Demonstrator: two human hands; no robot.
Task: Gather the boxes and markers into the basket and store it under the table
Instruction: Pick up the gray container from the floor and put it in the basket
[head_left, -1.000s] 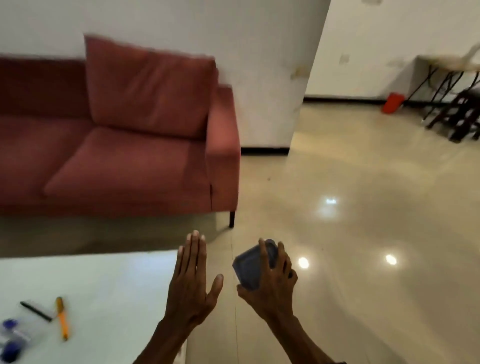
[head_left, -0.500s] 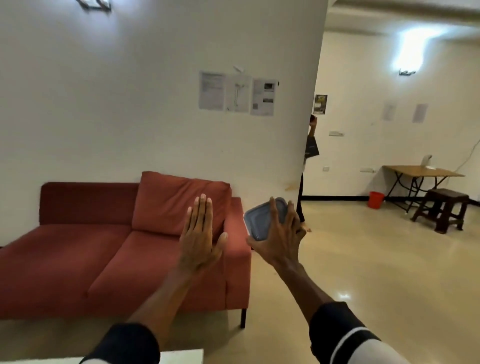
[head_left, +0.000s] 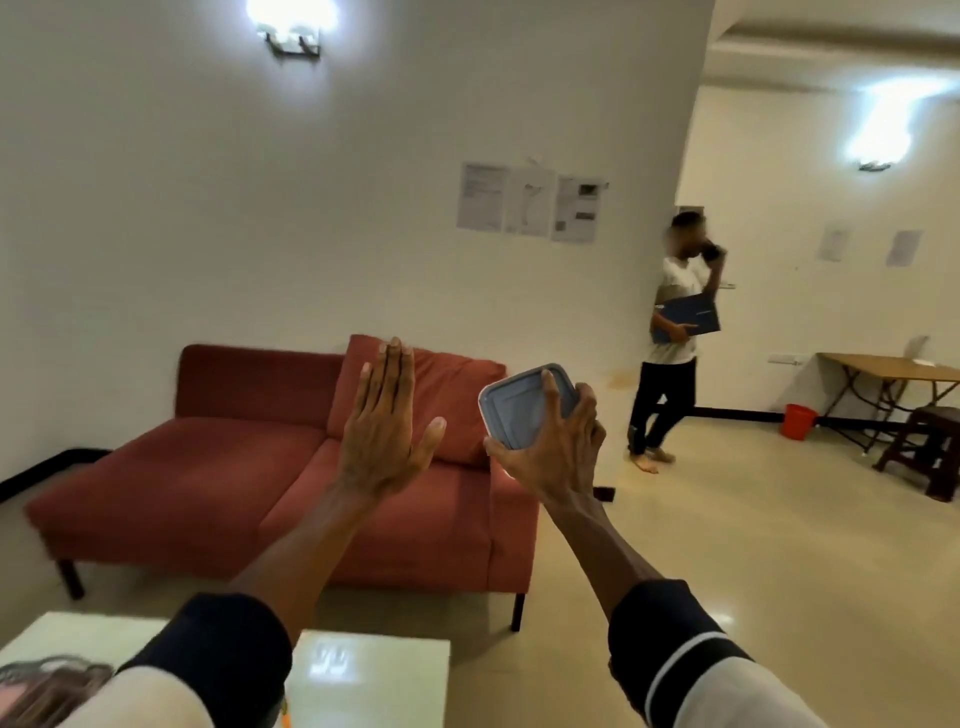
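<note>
Right hand (head_left: 553, 457): raised at arm's length, back toward the camera, fingers wrapped over the edges of a grey-blue lidded box (head_left: 519, 405) held tilted in the air, in front of the red sofa (head_left: 218, 467) and well above the white table (head_left: 374, 675). Left hand (head_left: 382, 431): raised just beside it, flat, fingers straight and together, thumb spread, holding nothing, apart from the box. Surroundings: table corner at the bottom edge; a person (head_left: 672, 338) stands past the wall corner carrying a dark flat item; wooden table (head_left: 893, 369) and red bucket (head_left: 799, 421) at far right.
</note>
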